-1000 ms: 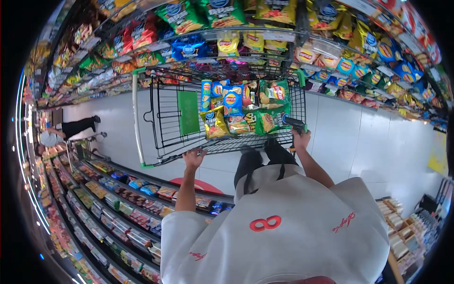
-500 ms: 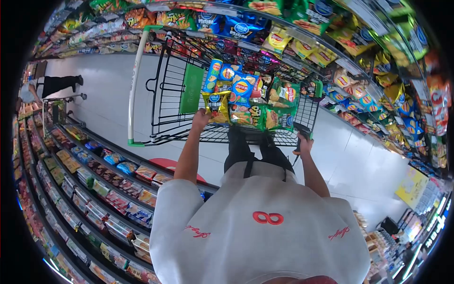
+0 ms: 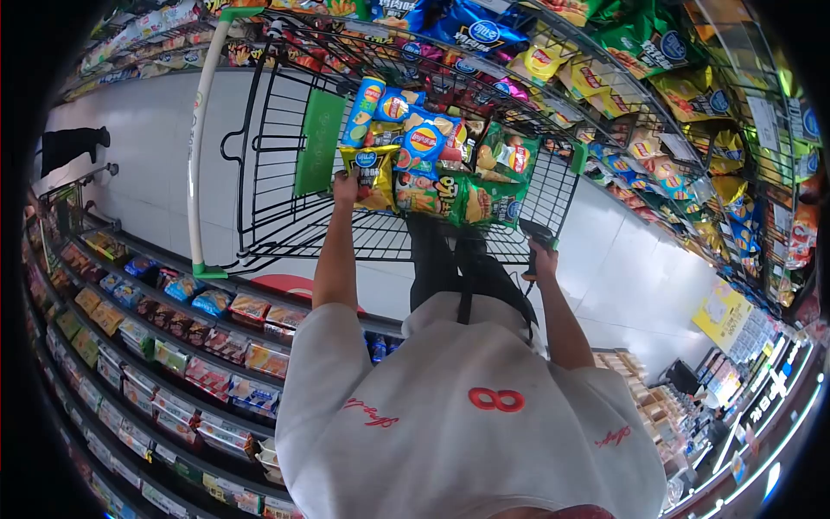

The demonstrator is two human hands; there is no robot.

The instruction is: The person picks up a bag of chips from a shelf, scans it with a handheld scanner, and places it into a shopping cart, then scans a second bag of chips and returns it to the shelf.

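Ahead at twelve o'clock, a wire shopping cart (image 3: 259,199), with a heap of chip bags (image 3: 450,173) in its near right part. At the nine o'clock edge of the heap, a yellow chip bag (image 3: 376,173), upright, long axis from twelve to six o'clock. Touches this bag with the left hand (image 3: 346,183) from the nine o'clock side, fingers curled at the edge; cannot tell if pinching. Holds in the right hand (image 3: 540,259), at four o'clock of the heap and well apart from the yellow bag, a black scanner (image 3: 534,232), fingers closed around it.
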